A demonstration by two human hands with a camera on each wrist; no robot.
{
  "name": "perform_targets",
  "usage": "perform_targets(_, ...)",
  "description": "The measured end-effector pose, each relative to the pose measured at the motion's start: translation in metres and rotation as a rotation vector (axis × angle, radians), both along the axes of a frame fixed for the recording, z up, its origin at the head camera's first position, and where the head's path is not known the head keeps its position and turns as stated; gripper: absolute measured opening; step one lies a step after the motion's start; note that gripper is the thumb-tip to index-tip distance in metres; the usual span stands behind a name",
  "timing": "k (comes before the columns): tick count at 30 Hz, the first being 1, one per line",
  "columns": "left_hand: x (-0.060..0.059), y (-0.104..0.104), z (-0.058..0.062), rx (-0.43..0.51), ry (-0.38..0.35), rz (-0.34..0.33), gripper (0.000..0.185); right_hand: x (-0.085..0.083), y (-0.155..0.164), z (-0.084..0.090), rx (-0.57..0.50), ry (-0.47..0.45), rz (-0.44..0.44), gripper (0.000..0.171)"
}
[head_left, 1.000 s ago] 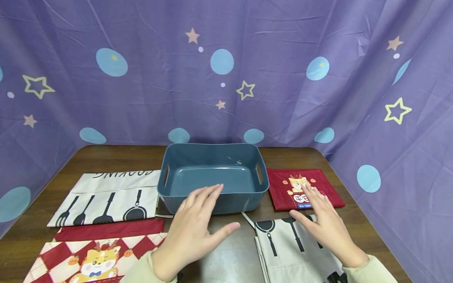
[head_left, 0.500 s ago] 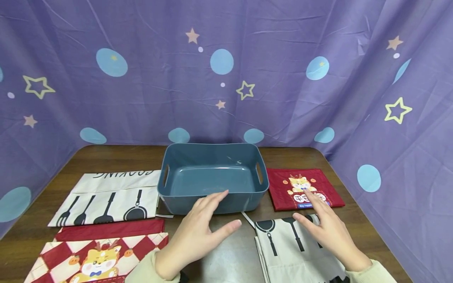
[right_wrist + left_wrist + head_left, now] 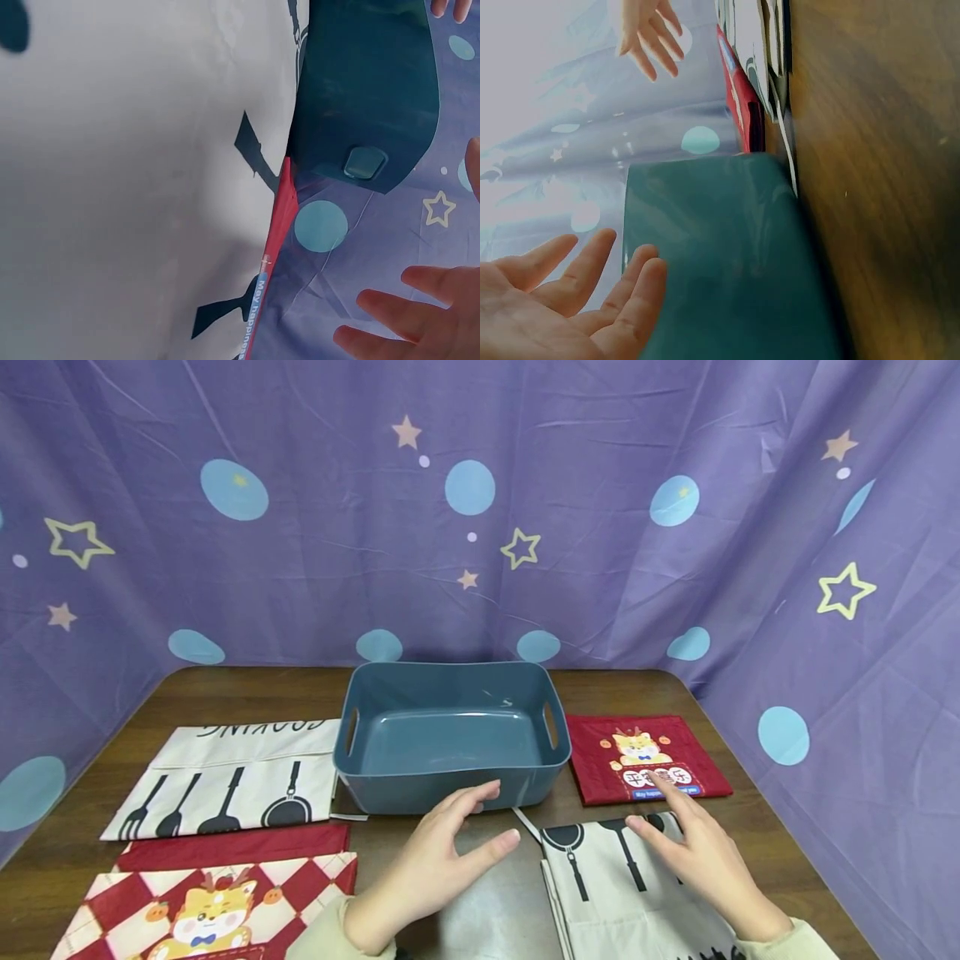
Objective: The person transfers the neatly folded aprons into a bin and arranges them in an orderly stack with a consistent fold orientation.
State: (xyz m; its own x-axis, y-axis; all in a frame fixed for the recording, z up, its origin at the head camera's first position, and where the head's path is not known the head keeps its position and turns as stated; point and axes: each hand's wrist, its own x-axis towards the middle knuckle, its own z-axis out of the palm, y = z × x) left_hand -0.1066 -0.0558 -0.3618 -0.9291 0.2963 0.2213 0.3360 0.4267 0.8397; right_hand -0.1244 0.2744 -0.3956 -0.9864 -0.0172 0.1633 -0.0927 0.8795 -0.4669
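Note:
In the head view my left hand (image 3: 431, 872) hovers before the blue-green plastic bin (image 3: 453, 743), fingers spread and holding nothing. My right hand (image 3: 705, 860), also free of any object, is held above a folded white cloth (image 3: 622, 910) printed with black kitchen utensils. Just beyond its fingertips lies a folded red cloth (image 3: 600, 777) with a cartoon animal print. The left wrist view has the bin's side (image 3: 720, 255) beyond relaxed fingers. In the right wrist view, the white cloth's surface (image 3: 135, 187) fills the left half, with the right fingers (image 3: 405, 315) apart from it.
On the left lies another white utensil-print cloth (image 3: 247, 785). A red and cream checked cloth (image 3: 120, 918) is nearer, with its red part (image 3: 240, 847) behind. Everything rests on a brown wooden table (image 3: 240, 689). A purple curtain (image 3: 337, 568) hangs behind and at both sides.
My left hand has shifted right and nearer to me, off the bin's front edge in view. The right hand has drawn back slightly, uncovering more of the red cloth. The cloths and bin stay put.

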Motion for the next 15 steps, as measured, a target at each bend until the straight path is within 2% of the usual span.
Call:
perform_targets(4, -0.001, 0.002, -0.004, 0.059, -0.006, -0.038, 0.049, 0.002, 0.002, -0.002, -0.01, -0.005, -0.004, 0.078)
perform_targets(15, 0.0, 0.011, -0.01, 0.129, -0.12, -0.063, 0.048, 0.005, 0.01, -0.002, -0.02, -0.059, -0.037, 0.075)
